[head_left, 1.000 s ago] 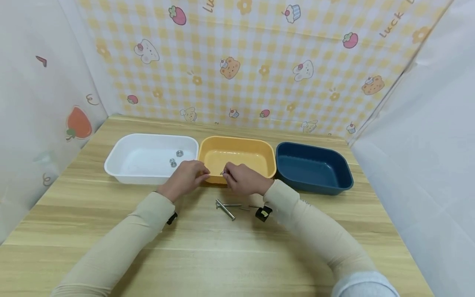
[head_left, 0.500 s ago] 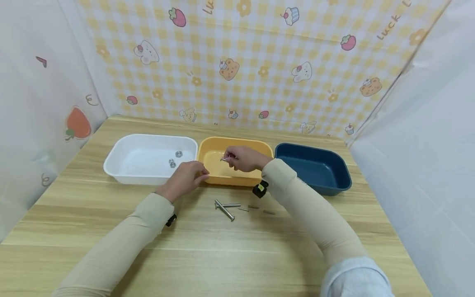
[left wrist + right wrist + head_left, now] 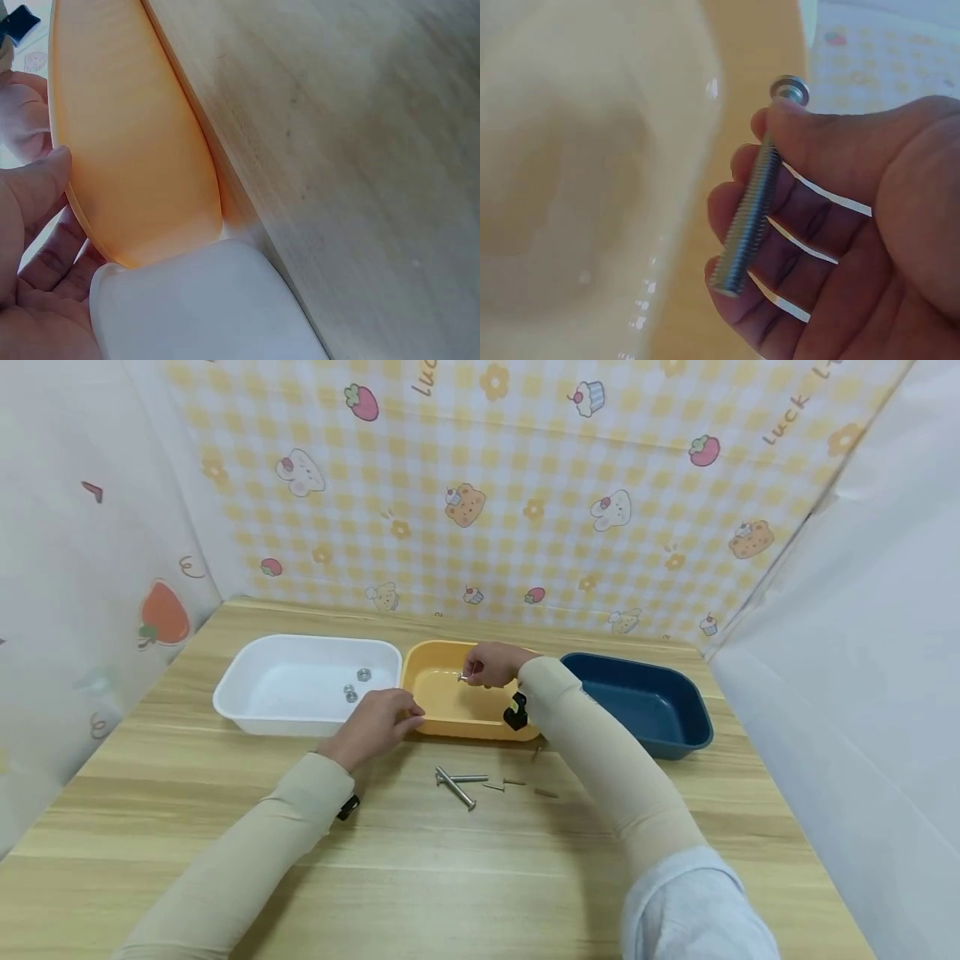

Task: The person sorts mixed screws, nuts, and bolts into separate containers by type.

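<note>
My right hand [image 3: 493, 665] is over the yellow bin [image 3: 444, 703] in the head view. Between its thumb and fingers it pinches a silver bolt [image 3: 748, 217]; the right wrist view shows the threaded shank along the fingers and the round head by the thumb tip. At the yellow bin's front left corner, my left hand [image 3: 378, 727] grips the rim. In the left wrist view the thumb [image 3: 46, 176] lies on the rim's near side, with the other fingers behind it, beside the white bin [image 3: 187, 315].
Several nuts [image 3: 350, 693] lie in the white bin on the left. A dark blue bin [image 3: 641, 702] stands at the right. Before the yellow bin, two crossed long bolts [image 3: 455, 788] and several small screws [image 3: 546, 792] lie on the wooden table [image 3: 420, 893].
My right hand has moved from the yellow bin's front rim, up and farther back over the bin, carrying the bolt. The left hand stays at the rim.
</note>
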`<state>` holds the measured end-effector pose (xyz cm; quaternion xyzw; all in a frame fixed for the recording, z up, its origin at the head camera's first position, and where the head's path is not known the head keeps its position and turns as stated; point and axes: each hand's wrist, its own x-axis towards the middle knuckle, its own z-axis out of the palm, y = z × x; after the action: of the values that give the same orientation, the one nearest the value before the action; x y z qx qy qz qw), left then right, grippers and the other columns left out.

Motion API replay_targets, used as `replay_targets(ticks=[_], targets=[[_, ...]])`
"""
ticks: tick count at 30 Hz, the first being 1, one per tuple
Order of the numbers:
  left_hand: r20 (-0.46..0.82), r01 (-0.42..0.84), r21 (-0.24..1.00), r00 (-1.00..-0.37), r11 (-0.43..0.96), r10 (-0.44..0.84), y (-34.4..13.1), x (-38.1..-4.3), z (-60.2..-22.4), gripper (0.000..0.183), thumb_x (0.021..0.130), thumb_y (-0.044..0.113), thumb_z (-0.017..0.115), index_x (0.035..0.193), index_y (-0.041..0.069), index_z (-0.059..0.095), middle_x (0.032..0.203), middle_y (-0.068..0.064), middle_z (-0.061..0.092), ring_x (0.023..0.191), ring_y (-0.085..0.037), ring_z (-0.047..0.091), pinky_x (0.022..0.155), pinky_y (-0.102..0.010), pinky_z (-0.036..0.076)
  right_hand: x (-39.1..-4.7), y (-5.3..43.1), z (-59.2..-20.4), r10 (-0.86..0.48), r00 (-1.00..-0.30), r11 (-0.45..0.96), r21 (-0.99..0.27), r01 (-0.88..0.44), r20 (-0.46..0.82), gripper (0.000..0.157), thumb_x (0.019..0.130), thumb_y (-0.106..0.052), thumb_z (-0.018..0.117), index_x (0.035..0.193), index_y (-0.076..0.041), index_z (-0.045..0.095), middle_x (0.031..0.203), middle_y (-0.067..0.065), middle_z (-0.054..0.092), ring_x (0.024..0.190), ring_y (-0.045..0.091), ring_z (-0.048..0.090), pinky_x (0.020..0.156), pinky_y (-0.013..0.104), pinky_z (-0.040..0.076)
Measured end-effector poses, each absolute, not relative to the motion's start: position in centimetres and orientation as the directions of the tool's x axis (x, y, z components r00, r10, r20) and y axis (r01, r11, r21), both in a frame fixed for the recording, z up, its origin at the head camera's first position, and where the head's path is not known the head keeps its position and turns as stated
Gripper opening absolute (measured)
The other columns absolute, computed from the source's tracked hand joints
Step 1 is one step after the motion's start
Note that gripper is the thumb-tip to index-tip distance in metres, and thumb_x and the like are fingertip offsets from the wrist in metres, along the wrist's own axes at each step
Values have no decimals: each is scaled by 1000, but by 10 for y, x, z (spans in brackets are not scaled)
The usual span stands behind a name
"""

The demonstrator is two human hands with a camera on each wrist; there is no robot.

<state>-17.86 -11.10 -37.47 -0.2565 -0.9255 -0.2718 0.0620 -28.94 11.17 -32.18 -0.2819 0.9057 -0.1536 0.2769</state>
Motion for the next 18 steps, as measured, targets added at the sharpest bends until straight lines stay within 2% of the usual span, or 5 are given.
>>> replay_targets(ticks=[8,13,18], targets=[[272,531,469,-847,706,457,-111,-178,-375,6,88,10,72,88,5,72,88,-6,69,84,-24,65,82,-42,51,-311,113,-341,-555,-687,830,-372,-416,-469,6,97,-11,59,94,-7,62,91,5,61,70,11,51,63,24,43],[276,533,474,-846,701,457,-110,-178,-374,6,88,11,72,88,4,72,89,-6,69,84,-23,65,82,-41,51,-321,115,-349,-483,-702,872,-361,-331,-524,4,95,-11,63,92,-8,63,87,4,58,66,12,48,57,24,41],[258,512,482,-859,712,443,-111,-178,-373,6,88,11,72,88,5,72,87,-4,69,82,-22,64,80,-40,51,-325,114,-356,-446,-700,892,-344,-294,-557,5,93,-13,67,92,-9,63,82,3,58,66,12,50,59,24,42]])
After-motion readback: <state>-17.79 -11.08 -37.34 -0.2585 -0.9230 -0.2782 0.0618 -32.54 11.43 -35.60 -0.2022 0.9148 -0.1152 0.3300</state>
